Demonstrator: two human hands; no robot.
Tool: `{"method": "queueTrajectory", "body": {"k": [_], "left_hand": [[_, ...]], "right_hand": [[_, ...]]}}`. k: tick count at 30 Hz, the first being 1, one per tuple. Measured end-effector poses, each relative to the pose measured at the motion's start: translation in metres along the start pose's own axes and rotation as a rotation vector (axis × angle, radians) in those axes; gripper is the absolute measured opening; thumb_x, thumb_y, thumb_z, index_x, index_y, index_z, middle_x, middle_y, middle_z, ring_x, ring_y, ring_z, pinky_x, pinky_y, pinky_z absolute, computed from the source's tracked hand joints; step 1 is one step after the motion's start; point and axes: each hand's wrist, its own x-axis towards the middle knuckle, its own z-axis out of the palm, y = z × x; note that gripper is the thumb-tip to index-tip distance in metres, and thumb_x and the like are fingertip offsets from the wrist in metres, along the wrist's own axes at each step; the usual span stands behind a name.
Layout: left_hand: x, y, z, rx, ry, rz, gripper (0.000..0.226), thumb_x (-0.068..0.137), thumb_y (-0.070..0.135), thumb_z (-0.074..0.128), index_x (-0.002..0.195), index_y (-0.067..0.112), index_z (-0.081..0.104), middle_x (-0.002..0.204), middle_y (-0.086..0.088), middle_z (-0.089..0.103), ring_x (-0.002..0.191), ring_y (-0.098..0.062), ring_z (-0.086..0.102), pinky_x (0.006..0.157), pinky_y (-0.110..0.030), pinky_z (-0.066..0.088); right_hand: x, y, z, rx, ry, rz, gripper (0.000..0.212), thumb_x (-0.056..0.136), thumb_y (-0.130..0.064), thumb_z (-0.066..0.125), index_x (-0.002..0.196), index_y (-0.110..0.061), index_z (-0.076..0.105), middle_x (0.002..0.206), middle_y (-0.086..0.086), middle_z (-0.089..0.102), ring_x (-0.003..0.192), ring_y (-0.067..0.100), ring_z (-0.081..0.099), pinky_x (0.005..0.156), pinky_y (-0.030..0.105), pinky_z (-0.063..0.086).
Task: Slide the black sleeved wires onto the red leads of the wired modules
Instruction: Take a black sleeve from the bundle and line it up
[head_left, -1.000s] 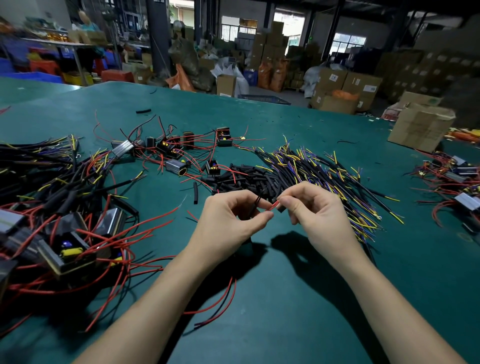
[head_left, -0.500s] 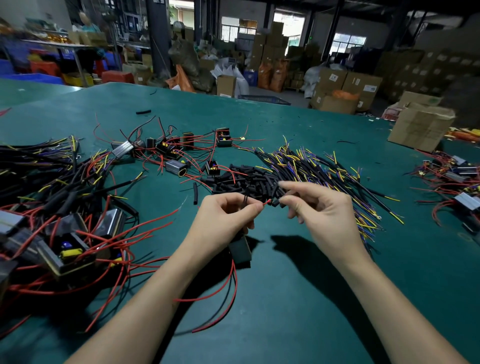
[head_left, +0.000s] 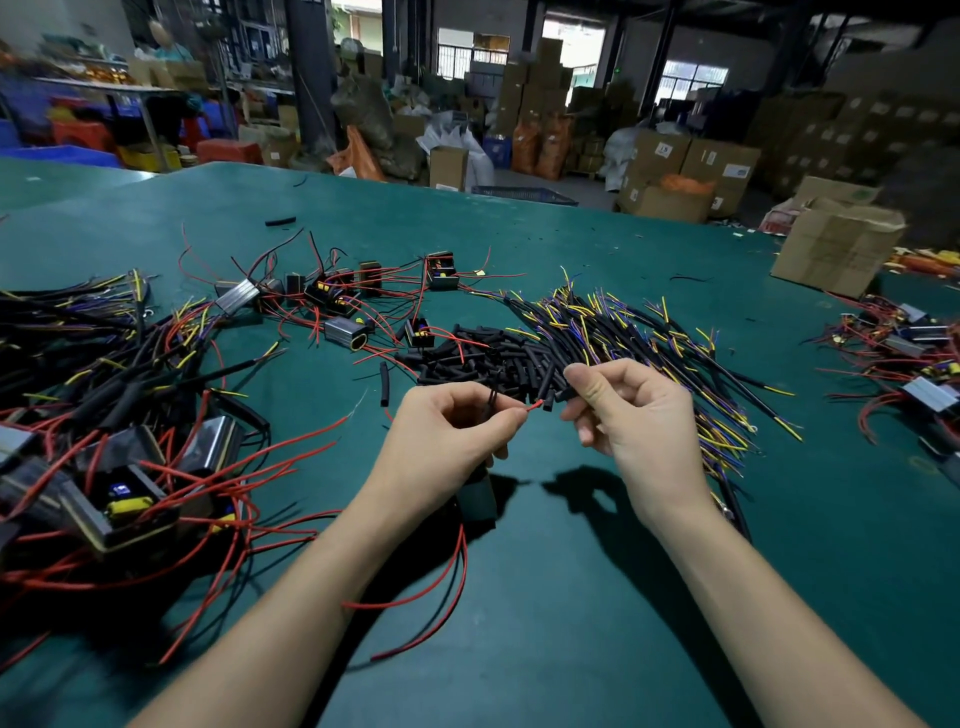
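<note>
Hands meet over green surface (head_left: 571, 597). Left hand (head_left: 447, 441) pinches red lead (head_left: 535, 406), tip pointing right. Small black sleeve (head_left: 547, 405) sits just past tip, nearly touching. Right hand (head_left: 628, 415) close beside sleeve, fingers curled; hold on sleeve unclear. Module (head_left: 475, 499) hangs under left hand. Sleeved wire pile (head_left: 623, 338) behind. Boxes fill room.

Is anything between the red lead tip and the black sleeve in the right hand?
Nothing visible. The left hand pinches the red lead, whose tip sits just short of the black sleeve pinched by the right hand.
</note>
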Motion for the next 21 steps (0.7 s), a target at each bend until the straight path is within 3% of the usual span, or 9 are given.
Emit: {"method": "queueTrajectory", "body": {"k": [7,21], "left_hand": [[-0.0009,0.0013,0.0009,-0.005,-0.008,0.002,0.016,0.084,0.01,0.069,0.07,0.016,0.07,0.047,0.003,0.057,0.041,-0.005,0.043,0.042,-0.012,0.034],[-0.0013,0.001,0.0002,0.005,0.001,-0.009,0.017,0.084,0.01,0.069,0.069,0.017,0.07,0.047,0.004,0.056,0.04,-0.004,0.044,0.041,-0.011,0.034]], "right_hand": [[-0.0012,0.0021,0.0015,-0.04,-0.011,-0.049,0.017,0.081,-0.015,0.071,0.068,-0.01,0.061,0.058,0.011,0.064,0.039,0.012,0.044,0.043,0.017,0.036],[-0.0019,0.0018,0.0002,-0.091,0.014,-0.102,0.018,0.081,-0.017,0.072,0.067,-0.013,0.062,0.058,0.008,0.064,0.042,0.014,0.045,0.046,0.019,0.038]]}}
